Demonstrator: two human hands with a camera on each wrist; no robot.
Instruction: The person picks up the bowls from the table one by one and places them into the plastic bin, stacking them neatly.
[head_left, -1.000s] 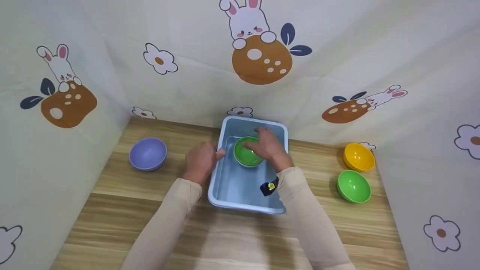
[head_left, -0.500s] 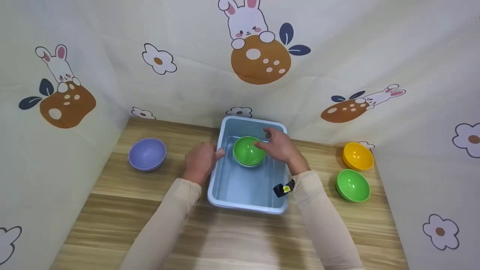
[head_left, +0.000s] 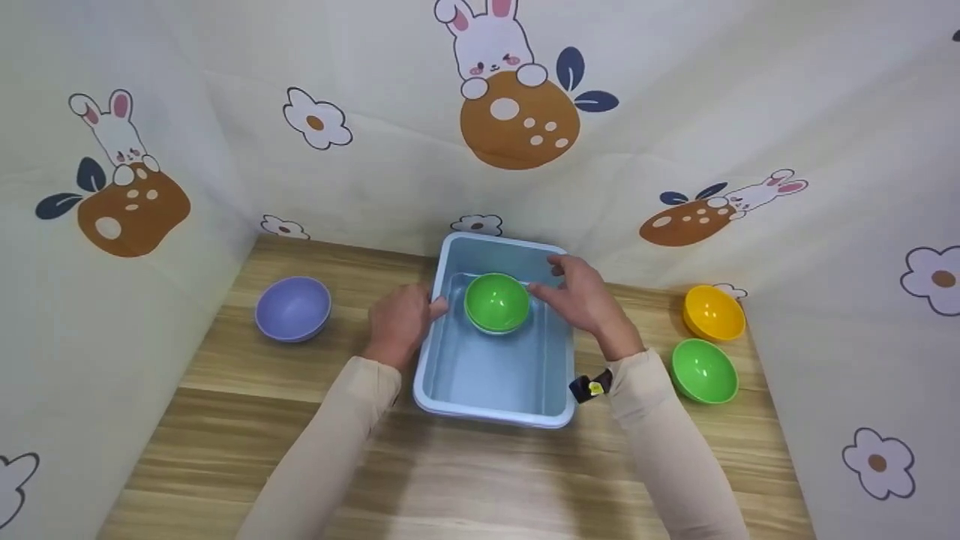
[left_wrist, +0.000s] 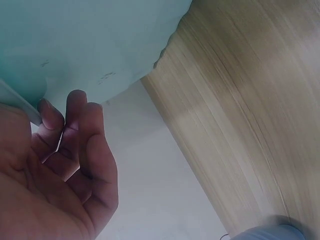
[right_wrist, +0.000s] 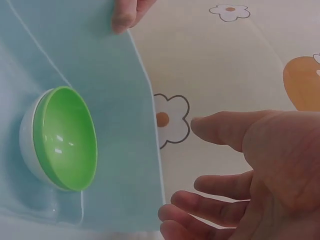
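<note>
A light blue rectangular plastic basin [head_left: 480, 375] stands against the back wall. My left hand [head_left: 401, 319] holds its left rim, thumb over the edge and fingers outside; in the left wrist view these fingers [left_wrist: 92, 140] curl beside the basin wall. Inside, toward the back, sits a green bowl [head_left: 496, 301], nested in a pale bowl [right_wrist: 31, 145] whose outer side shows in the right wrist view. My right hand [head_left: 585, 300] is over the basin's right rim, apart from the bowls. Its fingers are spread and loosely bent, with nothing between them and the thumb.
A purple bowl [head_left: 293, 309] stands to the left on the wooden tabletop [head_left: 315, 390]. At the right are a yellow bowl [head_left: 714, 313] and another green bowl [head_left: 704, 370] close together. Cloth walls [head_left: 375, 180] printed with rabbits and flowers enclose the back and both sides.
My right hand has come away from the green bowl and moved right, out over the basin's right rim. The green bowl stays in the basin. My left hand keeps its hold on the rim.
</note>
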